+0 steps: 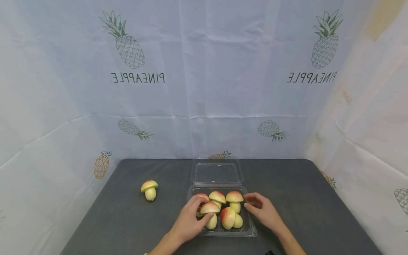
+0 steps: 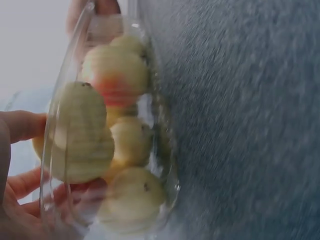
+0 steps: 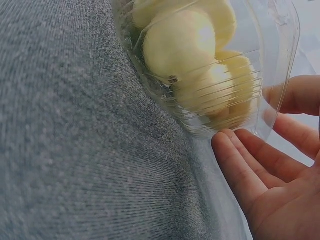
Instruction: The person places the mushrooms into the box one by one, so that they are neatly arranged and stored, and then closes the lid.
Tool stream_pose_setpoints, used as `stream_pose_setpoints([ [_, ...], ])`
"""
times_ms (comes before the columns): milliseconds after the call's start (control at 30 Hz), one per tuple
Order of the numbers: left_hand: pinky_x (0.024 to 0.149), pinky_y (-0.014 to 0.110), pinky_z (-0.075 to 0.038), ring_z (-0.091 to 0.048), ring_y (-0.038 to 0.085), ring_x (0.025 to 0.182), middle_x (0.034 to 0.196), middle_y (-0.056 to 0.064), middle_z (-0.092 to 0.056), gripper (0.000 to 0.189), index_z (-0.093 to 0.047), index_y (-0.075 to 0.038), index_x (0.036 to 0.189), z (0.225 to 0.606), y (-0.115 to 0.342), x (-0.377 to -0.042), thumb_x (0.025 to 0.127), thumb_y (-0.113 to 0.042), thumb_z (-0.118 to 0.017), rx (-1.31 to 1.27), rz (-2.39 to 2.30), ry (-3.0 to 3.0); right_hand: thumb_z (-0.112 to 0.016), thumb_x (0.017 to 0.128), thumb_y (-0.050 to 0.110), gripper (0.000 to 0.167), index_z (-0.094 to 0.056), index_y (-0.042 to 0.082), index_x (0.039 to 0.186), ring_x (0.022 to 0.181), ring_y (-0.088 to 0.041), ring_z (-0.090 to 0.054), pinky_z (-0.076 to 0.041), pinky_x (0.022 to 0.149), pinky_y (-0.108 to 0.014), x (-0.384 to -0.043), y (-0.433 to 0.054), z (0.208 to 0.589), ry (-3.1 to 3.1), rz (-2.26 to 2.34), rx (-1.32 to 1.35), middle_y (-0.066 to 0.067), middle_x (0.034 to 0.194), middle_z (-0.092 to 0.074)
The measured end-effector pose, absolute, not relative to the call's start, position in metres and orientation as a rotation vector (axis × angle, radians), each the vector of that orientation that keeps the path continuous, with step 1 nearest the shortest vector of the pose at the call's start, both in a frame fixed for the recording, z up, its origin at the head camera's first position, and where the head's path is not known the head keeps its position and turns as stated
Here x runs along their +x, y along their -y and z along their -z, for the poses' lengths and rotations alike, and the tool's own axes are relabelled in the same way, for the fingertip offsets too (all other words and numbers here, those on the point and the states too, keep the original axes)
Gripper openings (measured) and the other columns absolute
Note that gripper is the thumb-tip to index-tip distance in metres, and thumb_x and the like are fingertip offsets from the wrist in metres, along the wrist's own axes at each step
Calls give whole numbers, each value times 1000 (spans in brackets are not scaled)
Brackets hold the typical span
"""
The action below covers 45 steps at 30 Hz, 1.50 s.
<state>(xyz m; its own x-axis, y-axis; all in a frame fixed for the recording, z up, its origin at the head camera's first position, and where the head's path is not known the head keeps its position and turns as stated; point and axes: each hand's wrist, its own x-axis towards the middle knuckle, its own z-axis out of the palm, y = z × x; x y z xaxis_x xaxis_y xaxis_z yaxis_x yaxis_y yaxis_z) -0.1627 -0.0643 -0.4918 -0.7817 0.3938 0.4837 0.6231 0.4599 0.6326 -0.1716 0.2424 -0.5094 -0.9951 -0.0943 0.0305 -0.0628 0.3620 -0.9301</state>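
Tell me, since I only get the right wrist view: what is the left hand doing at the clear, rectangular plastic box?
Observer: The left hand holds a pale-yellow mushroom-shaped piece with a red-tinged, rounded cap at the left part of the clear plastic box.
Operator: Are any such pieces outside the box?
Observer: Yes, one loose yellow mushroom-shaped piece lies on the dark grey tabletop, left of the box.
Operator: And the lid?
Observer: The clear, rectangular plastic lid is open, folded back on the side away from the person.
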Motion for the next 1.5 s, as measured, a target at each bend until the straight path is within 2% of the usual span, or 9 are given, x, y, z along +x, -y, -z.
stream_pose_setpoints([
  [267, 83, 32, -55, -59, 10, 98, 109, -5, -59, 33, -63, -11, 115, 495, 57, -158, 88, -23, -79, -895, 1038, 2508, -71, 97, 21, 37, -63, 2, 128, 110, -29, -65, -57, 81, -29, -170, -243, 507, -2570, 1743, -188, -18, 128, -63],
  [467, 81, 34, -55, -59, 10, 97, 111, -5, -57, 34, -64, -13, 118, 490, 56, -158, 92, -31, -76, -920, 1045, 2592, -72, 96, 19, 34, -66, 6, 126, 109, -28, -65, -57, 81, -29, -170, -240, 504, -2581, 1735, -107, -13, 125, -65],
  [833, 77, 31, -53, -54, 8, 92, 112, -6, -53, 48, -64, -13, 129, 484, 57, -159, 93, -44, -73, -970, 990, 2759, -72, 96, 19, 34, -66, 6, 126, 109, -27, -65, -57, 82, -29, -171, -240, 504, -2590, 1727, -109, -12, 125, -65],
  [1200, 78, 30, -51, -51, 11, 97, 107, -7, -51, 53, -65, -14, 120, 483, 45, -161, 88, -55, -73, -986, 846, 2775, -73, 95, 19, 34, -66, 6, 125, 109, -28, -66, -57, 82, -29, -170, -241, 506, -2590, 1739, -123, -13, 125, -66],
  [1333, 84, 32, -51, -51, 14, 102, 109, -5, -53, 53, -67, -12, 118, 484, 39, -160, 87, -54, -74, -986, 785, 2759, -73, 96, 19, 34, -66, 6, 126, 109, -29, -65, -57, 82, -29, -170, -241, 507, -2587, 1739, -131, -14, 126, -65],
  [1500, 85, 32, -50, -51, 13, 99, 109, -6, -55, 50, -68, -13, 116, 486, 36, -162, 88, -54, -74, -991, 754, 2747, -73, 96, 19, 34, -65, 6, 126, 110, -29, -65, -57, 82, -29, -170, -241, 507, -2582, 1738, -128, -14, 126, -65],
])
